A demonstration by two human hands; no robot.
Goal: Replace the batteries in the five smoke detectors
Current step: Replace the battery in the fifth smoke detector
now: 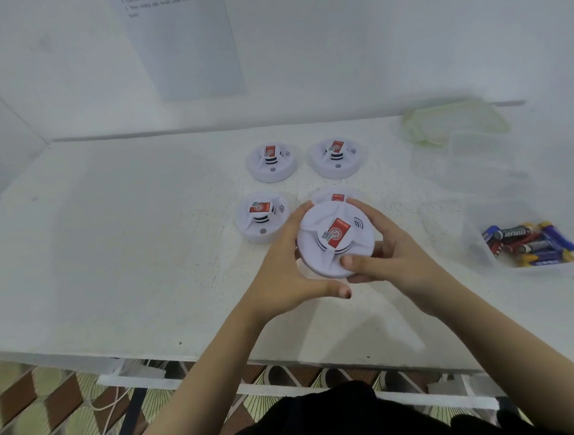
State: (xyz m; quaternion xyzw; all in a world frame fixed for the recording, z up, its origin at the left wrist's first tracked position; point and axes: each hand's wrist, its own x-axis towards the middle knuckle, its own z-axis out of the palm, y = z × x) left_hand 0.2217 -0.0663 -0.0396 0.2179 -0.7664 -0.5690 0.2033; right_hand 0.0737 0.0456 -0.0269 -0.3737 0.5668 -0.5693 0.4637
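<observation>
Above a white table [118, 255], a person grips a round white smoke detector [335, 240] between both bare hands, its face with the red label turned up toward the camera. The left hand [286, 269] wraps the detector's left edge, fingers curled over the far rim and the thumb stretched out below the near rim. The right hand [391, 249] clasps the right edge, its thumb pressed flat across the lower front of the casing and its fingers reaching up past the far side. The detector sits squarely between the two palms, lifted off the tabletop and tilted slightly.

Four more detectors rest on the table beyond the hands. Two stand side by side at the back, the rear-left detector [272, 162] and the rear-right detector [337, 157]. Nearer, the front-left detector [261, 216] lies just beside the left hand's fingers, and a fourth detector [335, 196] is mostly hidden behind the held unit, only its top edge and red label showing.

To the right, well apart from the hands, a clear plastic tub [475, 233] holds a jumble of batteries [529, 244]. Further back lie an empty clear container [472, 162] and pale green lids [451, 122].
</observation>
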